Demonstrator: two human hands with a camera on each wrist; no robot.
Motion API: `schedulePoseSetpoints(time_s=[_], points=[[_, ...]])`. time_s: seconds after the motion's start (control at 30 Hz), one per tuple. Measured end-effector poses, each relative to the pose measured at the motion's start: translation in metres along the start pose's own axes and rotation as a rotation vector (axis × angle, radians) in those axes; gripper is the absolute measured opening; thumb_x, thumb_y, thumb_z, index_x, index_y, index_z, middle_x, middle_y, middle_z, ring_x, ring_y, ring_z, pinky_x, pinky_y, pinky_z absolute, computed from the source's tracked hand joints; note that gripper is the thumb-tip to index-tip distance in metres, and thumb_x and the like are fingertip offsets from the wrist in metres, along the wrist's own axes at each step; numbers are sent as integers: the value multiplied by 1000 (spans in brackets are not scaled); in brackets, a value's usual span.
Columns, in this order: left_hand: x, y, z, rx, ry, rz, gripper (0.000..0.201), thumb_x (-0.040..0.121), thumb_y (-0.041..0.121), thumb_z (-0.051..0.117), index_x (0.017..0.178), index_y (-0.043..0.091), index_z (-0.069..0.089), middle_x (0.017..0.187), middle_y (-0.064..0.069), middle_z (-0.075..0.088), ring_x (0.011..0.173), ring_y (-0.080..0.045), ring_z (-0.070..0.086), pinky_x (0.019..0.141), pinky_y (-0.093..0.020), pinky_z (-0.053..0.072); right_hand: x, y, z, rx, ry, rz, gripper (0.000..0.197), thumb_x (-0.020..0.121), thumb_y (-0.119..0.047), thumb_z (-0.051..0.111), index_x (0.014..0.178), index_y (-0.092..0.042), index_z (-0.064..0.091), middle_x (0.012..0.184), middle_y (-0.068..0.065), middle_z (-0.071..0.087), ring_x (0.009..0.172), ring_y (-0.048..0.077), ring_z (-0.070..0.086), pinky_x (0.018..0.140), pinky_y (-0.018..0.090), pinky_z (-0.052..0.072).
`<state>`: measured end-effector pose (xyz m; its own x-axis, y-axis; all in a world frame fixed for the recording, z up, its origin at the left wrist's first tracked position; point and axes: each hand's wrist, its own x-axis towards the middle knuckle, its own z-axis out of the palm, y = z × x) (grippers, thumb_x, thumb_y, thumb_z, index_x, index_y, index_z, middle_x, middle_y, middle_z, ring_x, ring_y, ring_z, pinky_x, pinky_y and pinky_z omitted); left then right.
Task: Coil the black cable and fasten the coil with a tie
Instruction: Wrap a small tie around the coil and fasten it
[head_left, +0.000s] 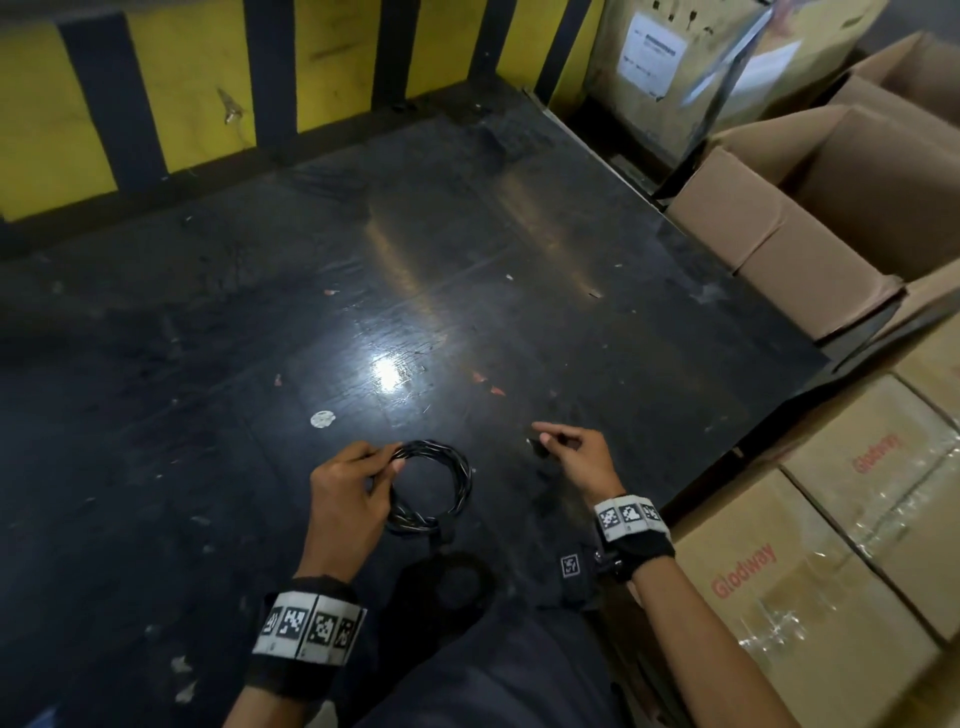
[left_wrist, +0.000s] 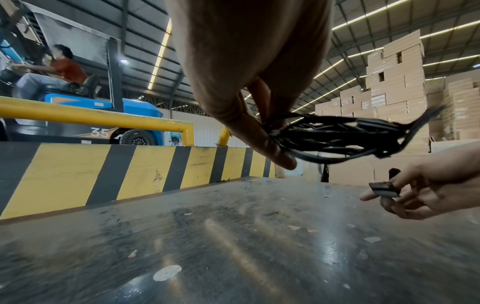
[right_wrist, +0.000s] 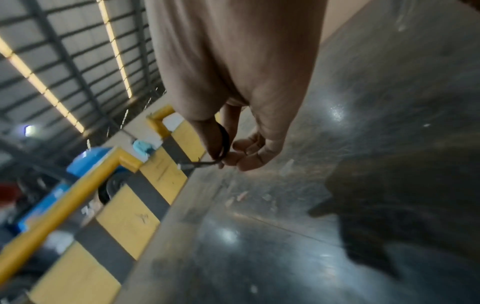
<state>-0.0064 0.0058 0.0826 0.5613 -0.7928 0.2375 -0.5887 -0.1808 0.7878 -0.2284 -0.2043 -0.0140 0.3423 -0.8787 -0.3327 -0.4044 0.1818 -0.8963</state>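
Observation:
The black cable (head_left: 434, 488) is wound into a small round coil, held a little above the dark platform (head_left: 467, 249). My left hand (head_left: 392, 463) grips the coil's left side between thumb and fingers; the left wrist view shows the bundled loops (left_wrist: 337, 139) sticking out from my left hand (left_wrist: 275, 144). To the right of the coil and apart from it, my right hand (head_left: 545, 440) pinches a short black tie strip (left_wrist: 384, 188). In the right wrist view the tie (right_wrist: 225, 139) curves between the thumb and fingers of my right hand (right_wrist: 228, 158).
A yellow-and-black striped barrier (head_left: 337, 62) runs along the platform's far edge. Open cardboard boxes (head_left: 831, 218) and taped "Glodway" cartons (head_left: 831, 519) line the right side. Behind the barrier and a yellow rail (left_wrist: 91, 117), a person drives a blue forklift (left_wrist: 140, 109).

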Motion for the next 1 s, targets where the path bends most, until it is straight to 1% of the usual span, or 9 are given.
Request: schedulePoseSetpoints(time_s=[0.07,0.13,0.27,0.4,0.5,0.57,0.73,0.87,1.0], points=[[1,1,-3,1,15,-8,17,83,-2,77,100,1,80,70,-7,62,58,-27,62,57,-35,51,5,-12,-1,131,-12,64,25,92,6,62,115,4,72,101,16,74,78,7,71,79,16,57],[3,2,-6,1,30,-20,17,83,-2,77,100,0,80,71,-8,63,60,-29,64,60,-35,52,12,-20,1,169,-11,109,24,91,7,62,114,6,71,105,22,74,88,20,69,86,25,56],[5,1,-10,12,55,-23,17,83,-3,78,100,-1,80,70,-10,64,60,-31,64,59,-28,51,20,-13,12,-60,-8,143,27,83,11,71,110,12,71,103,22,72,92,22,64,60,6,53],[0,0,-15,16,67,-17,17,82,-2,78,99,-1,80,71,-5,64,61,-17,60,57,-8,45,13,2,21,-373,49,173,25,72,3,84,96,1,78,90,13,76,81,14,65,80,19,53],[-5,-3,-19,17,75,-34,18,83,-1,78,101,1,80,73,-4,66,70,-15,60,59,-7,46,5,3,24,-434,3,120,27,69,2,86,94,1,76,84,11,72,77,18,65,74,21,55],[-7,-5,-21,29,81,-40,19,82,-3,78,101,2,80,73,-4,67,70,-15,61,59,-7,45,0,3,24,-494,-11,67,27,67,-8,89,91,-6,76,82,6,72,77,20,68,76,30,59],[-11,-10,-20,47,75,-46,20,81,-2,79,100,4,81,70,-5,65,58,-22,62,56,-28,49,-2,8,17,-664,-59,152,25,65,-35,86,84,-24,74,86,2,79,83,21,74,80,35,61],[-13,-11,-17,22,68,-49,18,82,-1,79,99,4,81,71,-3,65,66,-18,59,58,-26,49,6,25,19,-585,-92,193,24,61,-35,87,63,-32,63,79,3,80,74,25,77,75,42,65],[-13,-10,-18,29,50,-41,18,83,-1,78,100,4,81,70,3,61,69,-13,59,57,-14,46,-4,3,26,-540,-61,136,7,71,-21,81,74,-25,76,74,1,75,78,20,74,80,34,61]])
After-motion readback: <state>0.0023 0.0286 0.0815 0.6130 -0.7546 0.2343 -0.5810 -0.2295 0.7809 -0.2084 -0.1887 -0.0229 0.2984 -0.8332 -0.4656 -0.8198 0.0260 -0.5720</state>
